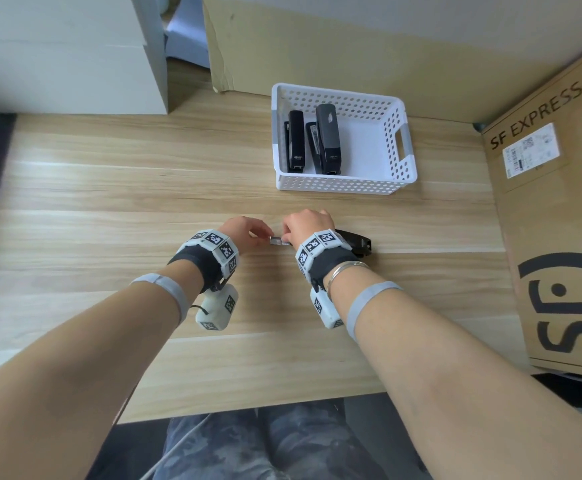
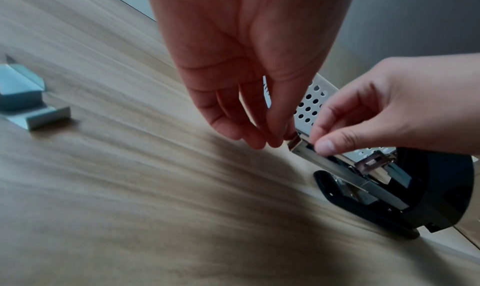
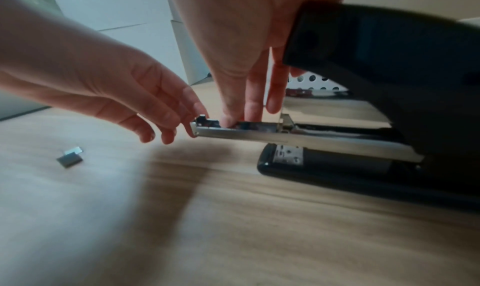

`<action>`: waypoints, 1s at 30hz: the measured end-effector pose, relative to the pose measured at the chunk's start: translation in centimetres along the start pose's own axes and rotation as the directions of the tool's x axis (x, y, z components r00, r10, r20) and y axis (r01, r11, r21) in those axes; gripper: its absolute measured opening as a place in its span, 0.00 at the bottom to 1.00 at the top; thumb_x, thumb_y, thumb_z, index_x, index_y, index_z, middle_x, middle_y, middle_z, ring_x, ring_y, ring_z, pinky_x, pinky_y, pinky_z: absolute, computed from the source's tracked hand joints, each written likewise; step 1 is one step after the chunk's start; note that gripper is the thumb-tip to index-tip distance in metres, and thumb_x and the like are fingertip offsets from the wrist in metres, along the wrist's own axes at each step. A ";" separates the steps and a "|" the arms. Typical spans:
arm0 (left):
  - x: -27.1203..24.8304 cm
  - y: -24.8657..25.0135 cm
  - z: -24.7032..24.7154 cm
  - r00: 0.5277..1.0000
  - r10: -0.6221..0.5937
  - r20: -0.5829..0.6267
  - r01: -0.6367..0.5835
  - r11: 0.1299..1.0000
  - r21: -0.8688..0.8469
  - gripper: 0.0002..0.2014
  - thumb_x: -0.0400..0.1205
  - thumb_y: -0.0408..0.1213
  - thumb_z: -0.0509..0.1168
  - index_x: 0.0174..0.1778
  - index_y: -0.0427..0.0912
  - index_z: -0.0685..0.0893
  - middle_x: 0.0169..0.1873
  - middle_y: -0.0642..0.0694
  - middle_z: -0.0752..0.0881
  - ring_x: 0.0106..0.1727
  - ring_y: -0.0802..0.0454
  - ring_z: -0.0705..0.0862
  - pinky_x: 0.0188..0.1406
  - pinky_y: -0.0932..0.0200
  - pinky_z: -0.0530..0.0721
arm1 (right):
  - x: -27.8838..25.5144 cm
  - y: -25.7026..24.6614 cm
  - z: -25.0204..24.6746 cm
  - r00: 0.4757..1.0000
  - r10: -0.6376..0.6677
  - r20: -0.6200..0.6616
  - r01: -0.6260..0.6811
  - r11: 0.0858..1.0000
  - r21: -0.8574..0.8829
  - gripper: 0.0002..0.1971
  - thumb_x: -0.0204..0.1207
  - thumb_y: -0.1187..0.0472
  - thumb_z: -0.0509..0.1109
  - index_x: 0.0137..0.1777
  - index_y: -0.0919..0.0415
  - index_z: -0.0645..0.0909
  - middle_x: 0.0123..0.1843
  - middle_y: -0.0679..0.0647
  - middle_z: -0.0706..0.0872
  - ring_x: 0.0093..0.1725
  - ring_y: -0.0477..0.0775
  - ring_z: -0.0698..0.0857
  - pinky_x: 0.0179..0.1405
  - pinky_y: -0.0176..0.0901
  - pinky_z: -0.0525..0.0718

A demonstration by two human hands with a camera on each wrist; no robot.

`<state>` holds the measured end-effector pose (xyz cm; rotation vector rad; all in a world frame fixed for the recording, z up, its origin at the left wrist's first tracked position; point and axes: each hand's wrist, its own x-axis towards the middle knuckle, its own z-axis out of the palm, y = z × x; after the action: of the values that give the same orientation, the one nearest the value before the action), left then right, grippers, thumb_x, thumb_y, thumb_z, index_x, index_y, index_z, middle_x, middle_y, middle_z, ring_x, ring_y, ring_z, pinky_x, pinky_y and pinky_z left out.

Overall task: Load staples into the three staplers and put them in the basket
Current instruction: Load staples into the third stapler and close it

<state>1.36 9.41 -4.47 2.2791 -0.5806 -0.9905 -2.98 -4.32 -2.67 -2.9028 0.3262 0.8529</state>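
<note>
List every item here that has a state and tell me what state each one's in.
Third stapler: on the table, top swung open, metal staple tray exposed.
Two staplers: closed, lying in the basket.
White basket: holds two staplers.
Loose staple strip: lying on the table.
Left hand: fingertips at the tray's end.
Right hand: fingers pressing into the tray.

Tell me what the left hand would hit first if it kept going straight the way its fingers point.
The left hand points its fingers at the front end of the metal staple tray of the open stapler. They look already at its tip, so the tray comes first; exact contact is unclear.
</note>
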 end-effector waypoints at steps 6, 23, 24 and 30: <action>-0.7 -1.6 -1.7 0.997 -0.035 -0.064 0.039 0.998 0.055 0.15 0.79 0.25 0.59 0.59 0.39 0.83 0.57 0.41 0.88 0.58 0.43 0.85 0.52 0.64 0.75 | -0.7 0.8 -0.5 0.996 0.090 0.003 -0.089 0.995 -0.053 0.11 0.77 0.59 0.69 0.58 0.53 0.83 0.57 0.53 0.87 0.62 0.57 0.81 0.66 0.51 0.69; -3.6 -7.8 -2.2 0.983 -0.181 -0.042 0.185 0.937 0.295 0.19 0.72 0.27 0.71 0.58 0.39 0.80 0.61 0.37 0.73 0.55 0.37 0.81 0.56 0.54 0.81 | -2.0 -1.1 1.0 0.988 0.050 -0.146 -0.044 0.998 0.043 0.14 0.83 0.61 0.57 0.56 0.53 0.84 0.51 0.55 0.89 0.63 0.58 0.77 0.63 0.52 0.70; -3.6 -7.7 -2.2 0.985 -0.165 -0.051 0.173 0.938 0.300 0.17 0.73 0.27 0.69 0.58 0.38 0.80 0.60 0.37 0.74 0.52 0.37 0.81 0.53 0.54 0.82 | -2.0 -1.1 1.1 0.988 0.050 -0.145 -0.044 0.998 0.044 0.14 0.83 0.61 0.56 0.56 0.53 0.84 0.51 0.55 0.89 0.63 0.58 0.77 0.63 0.52 0.70; -2.9 -6.0 -1.6 0.992 -0.107 -0.073 0.124 0.950 0.287 0.14 0.73 0.30 0.71 0.54 0.35 0.83 0.51 0.36 0.84 0.54 0.37 0.84 0.56 0.52 0.80 | -2.1 -0.8 1.0 0.987 0.045 -0.153 -0.037 0.998 0.054 0.14 0.82 0.61 0.56 0.56 0.53 0.84 0.51 0.55 0.89 0.63 0.58 0.77 0.63 0.52 0.70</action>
<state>1.68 16.06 -6.05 2.6195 -0.6085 -0.9429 -5.06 -3.00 -2.34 -2.9297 0.4149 0.6168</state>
